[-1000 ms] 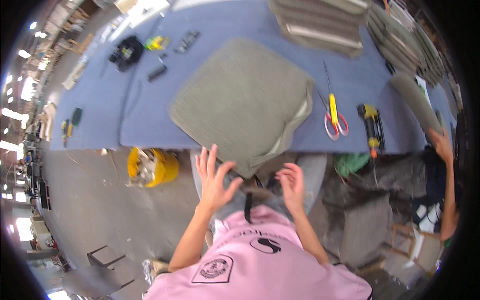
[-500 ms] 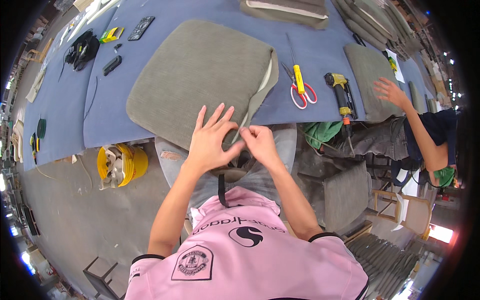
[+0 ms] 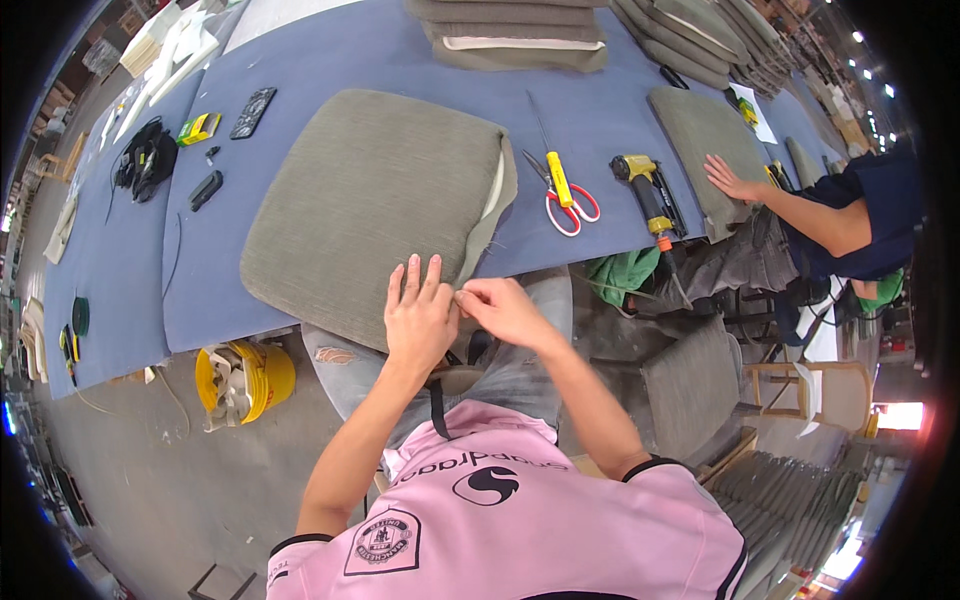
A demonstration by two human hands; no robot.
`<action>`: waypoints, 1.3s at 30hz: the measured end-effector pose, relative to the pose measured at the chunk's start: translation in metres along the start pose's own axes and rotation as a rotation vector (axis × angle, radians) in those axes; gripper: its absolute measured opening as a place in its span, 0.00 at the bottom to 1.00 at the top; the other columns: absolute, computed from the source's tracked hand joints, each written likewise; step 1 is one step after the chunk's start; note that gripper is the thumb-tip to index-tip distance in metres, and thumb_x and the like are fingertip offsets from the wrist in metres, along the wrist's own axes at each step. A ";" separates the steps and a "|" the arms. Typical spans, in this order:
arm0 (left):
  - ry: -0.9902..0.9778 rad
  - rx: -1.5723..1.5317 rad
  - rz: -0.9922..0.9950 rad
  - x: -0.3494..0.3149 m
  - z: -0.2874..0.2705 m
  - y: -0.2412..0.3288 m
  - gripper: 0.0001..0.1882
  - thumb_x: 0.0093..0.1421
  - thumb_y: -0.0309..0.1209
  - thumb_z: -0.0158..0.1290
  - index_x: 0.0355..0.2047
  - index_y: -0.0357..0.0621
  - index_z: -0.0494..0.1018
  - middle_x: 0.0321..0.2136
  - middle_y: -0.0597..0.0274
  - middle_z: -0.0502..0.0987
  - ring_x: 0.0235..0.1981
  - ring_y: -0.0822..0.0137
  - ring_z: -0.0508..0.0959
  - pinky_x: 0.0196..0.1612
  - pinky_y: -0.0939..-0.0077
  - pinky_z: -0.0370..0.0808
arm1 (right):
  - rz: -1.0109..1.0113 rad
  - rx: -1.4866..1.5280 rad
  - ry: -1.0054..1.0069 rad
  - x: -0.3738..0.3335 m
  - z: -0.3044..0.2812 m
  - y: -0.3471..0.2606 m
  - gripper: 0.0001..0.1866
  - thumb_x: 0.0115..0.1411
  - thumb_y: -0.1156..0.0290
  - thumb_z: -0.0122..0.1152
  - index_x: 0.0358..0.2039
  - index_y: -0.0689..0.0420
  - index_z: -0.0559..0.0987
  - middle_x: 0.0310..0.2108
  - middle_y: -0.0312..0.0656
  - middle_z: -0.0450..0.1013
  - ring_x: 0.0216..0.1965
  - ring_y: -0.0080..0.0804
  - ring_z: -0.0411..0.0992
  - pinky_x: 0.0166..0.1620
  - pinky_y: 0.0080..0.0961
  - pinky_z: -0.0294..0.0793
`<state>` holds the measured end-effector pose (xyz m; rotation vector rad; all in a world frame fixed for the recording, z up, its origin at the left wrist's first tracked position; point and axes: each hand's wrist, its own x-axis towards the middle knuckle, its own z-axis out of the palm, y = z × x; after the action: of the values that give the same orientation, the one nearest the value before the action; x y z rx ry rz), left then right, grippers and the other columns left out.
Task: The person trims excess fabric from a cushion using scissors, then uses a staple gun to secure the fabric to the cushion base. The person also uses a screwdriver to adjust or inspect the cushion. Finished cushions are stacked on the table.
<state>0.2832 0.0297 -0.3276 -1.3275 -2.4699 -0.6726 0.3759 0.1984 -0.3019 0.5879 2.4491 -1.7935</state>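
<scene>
A grey-green seat cushion point(image 3: 375, 205) lies on the blue-topped table, its near corner overhanging the front edge above my lap. Along its right side the fabric cover's loose edge point(image 3: 490, 225) stands away, showing a pale strip inside. My left hand point(image 3: 422, 318) rests on the near right corner with several fingers stretched over the fabric; its thumb is mostly hidden. Beside it, my right hand point(image 3: 503, 312) pinches the cover's edge at that corner, the fingertips of both hands close together. Exactly what lies between the right fingertips is too small to make out.
Right of the cushion lie red-handled scissors point(image 3: 573, 212), a yellow-handled screwdriver point(image 3: 558, 180) and an air stapler point(image 3: 645, 195). Stacked cushions point(image 3: 510, 35) stand behind. Another person's hand point(image 3: 730, 180) touches a cushion at right. A yellow bucket point(image 3: 268, 380) is on the floor.
My left hand has drawn in toward the right one, its gap between thumb and forefinger closing. The right hand still pinches the edge. The whole view has shifted, with the table lower in it.
</scene>
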 end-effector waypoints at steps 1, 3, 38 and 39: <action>0.043 -0.030 -0.002 0.001 0.001 -0.003 0.09 0.56 0.30 0.67 0.30 0.41 0.78 0.60 0.48 0.82 0.63 0.45 0.80 0.72 0.45 0.66 | -0.024 0.044 -0.043 0.000 -0.011 0.001 0.16 0.70 0.62 0.59 0.31 0.60 0.85 0.22 0.40 0.78 0.25 0.26 0.75 0.33 0.32 0.75; 0.053 -0.078 0.003 0.004 -0.011 -0.006 0.08 0.57 0.27 0.66 0.25 0.41 0.77 0.56 0.50 0.85 0.60 0.47 0.83 0.71 0.46 0.67 | -0.148 -0.074 0.185 0.006 -0.063 0.004 0.10 0.71 0.65 0.62 0.40 0.59 0.82 0.31 0.39 0.80 0.34 0.28 0.78 0.41 0.32 0.79; 0.063 -0.254 -0.175 0.010 -0.004 -0.010 0.10 0.59 0.23 0.65 0.22 0.38 0.77 0.43 0.62 0.81 0.69 0.36 0.73 0.77 0.29 0.53 | -0.139 -0.176 0.016 -0.044 -0.021 0.015 0.27 0.45 0.77 0.76 0.47 0.58 0.77 0.30 0.53 0.80 0.33 0.63 0.78 0.34 0.42 0.76; 0.059 -0.247 -0.175 0.010 -0.004 -0.010 0.09 0.58 0.24 0.65 0.22 0.39 0.78 0.43 0.62 0.81 0.69 0.36 0.73 0.76 0.28 0.53 | -0.148 -0.185 0.005 -0.043 -0.022 0.013 0.27 0.45 0.77 0.76 0.47 0.57 0.77 0.29 0.53 0.80 0.33 0.63 0.78 0.34 0.43 0.76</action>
<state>0.2692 0.0304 -0.3227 -1.1580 -2.5393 -1.0727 0.4236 0.2109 -0.2954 0.4073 2.6866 -1.5857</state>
